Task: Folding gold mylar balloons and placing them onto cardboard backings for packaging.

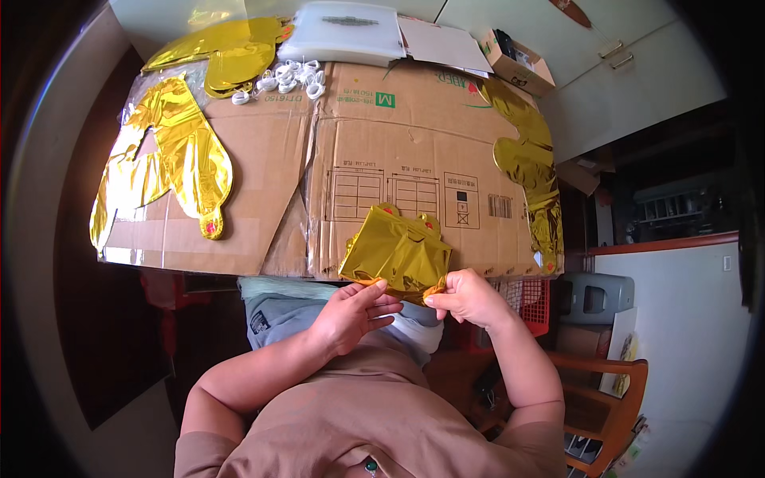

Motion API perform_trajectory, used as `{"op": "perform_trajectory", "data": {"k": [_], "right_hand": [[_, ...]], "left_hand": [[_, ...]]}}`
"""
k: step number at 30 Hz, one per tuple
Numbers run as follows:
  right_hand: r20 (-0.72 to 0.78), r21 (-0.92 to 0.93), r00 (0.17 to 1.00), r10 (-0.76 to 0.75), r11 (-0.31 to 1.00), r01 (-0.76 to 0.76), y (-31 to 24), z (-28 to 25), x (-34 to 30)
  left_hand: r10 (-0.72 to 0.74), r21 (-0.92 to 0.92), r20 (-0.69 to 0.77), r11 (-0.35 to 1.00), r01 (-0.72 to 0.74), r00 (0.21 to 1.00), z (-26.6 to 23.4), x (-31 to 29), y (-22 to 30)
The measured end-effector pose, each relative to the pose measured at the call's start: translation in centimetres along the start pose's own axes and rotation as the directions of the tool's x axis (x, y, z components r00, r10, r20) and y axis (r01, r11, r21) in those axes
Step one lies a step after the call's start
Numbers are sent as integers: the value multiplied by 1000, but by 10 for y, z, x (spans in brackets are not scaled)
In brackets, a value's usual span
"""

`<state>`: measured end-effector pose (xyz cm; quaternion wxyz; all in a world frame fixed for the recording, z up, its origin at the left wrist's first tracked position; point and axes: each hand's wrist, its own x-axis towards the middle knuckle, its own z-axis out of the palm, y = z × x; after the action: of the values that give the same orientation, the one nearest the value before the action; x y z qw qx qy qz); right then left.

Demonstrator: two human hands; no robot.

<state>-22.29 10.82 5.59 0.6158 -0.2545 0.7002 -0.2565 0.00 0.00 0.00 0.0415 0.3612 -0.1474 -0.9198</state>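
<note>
A gold foil balloon, flat and folded into a rough square, lies at the near edge of the cardboard with its near side hanging toward me. Two small tabs with red spots stick out at its far side. My left hand pinches its near left edge between thumb and fingers, the other fingers loosely stretched. At the near right corner, my right hand grips the gathered foil between thumb and forefinger.
Flattened cardboard covers the table. Another flat gold balloon lies at left, more gold foil along the right edge. White string coils, a translucent plastic box and a small carton stand at the back. A wooden chair is at lower right.
</note>
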Motion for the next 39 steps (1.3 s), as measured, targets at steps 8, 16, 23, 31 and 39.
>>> {"op": "perform_trajectory", "data": {"k": [8,16,23,31,39], "right_hand": [[-6,291,998,-60,955,59,-6,-17,-1],[-279,-2,907,-315,945,328,-16,-23,27],[-365,-413,872,-328,896,164,-27,-14,20],[-156,117,953,-261,953,280,-38,-31,24],[-140,-393,888,-438,848,356,-72,-9,10]], "left_hand": [[52,70,-78,996,-46,996,7,4,-5],[96,84,-52,992,-92,994,7,6,-10],[95,29,-52,995,-94,994,2,8,-9],[72,-10,-3,997,-72,997,7,5,-8],[-43,-297,389,940,169,920,-17,1,-3]]}}
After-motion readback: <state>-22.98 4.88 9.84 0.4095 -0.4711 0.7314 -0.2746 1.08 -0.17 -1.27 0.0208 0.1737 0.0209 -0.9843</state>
